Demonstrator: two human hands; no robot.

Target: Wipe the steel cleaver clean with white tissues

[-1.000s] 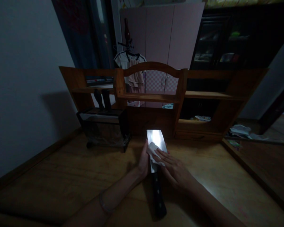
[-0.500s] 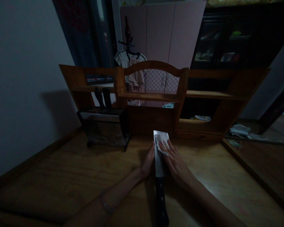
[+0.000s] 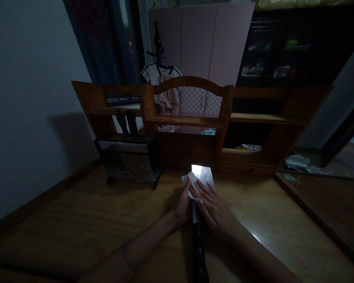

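A cleaver lies flat on the wooden table, its shiny blade [image 3: 205,175] pointing away from me and its black handle [image 3: 200,251] toward me. My right hand [image 3: 215,210] rests on the blade with fingers stretched out, pressing a white tissue [image 3: 189,183] against the steel. Along the blade's left edge my left hand [image 3: 183,204] lies with its fingers partly extended, touching the tissue and the blade. A thin bracelet [image 3: 129,255] is on my left wrist.
A black knife rack [image 3: 129,161] with two dark handles stands at the back left of the table [image 3: 76,220]. Behind it is a wooden shelf unit [image 3: 191,118]. Papers [image 3: 301,163] lie at the right, and a raised table edge [image 3: 312,216] runs there.
The tissue under my right hand slid up the blade toward its tip, then back and to the left edge. The knife shifted slightly right; both hands stay on it.
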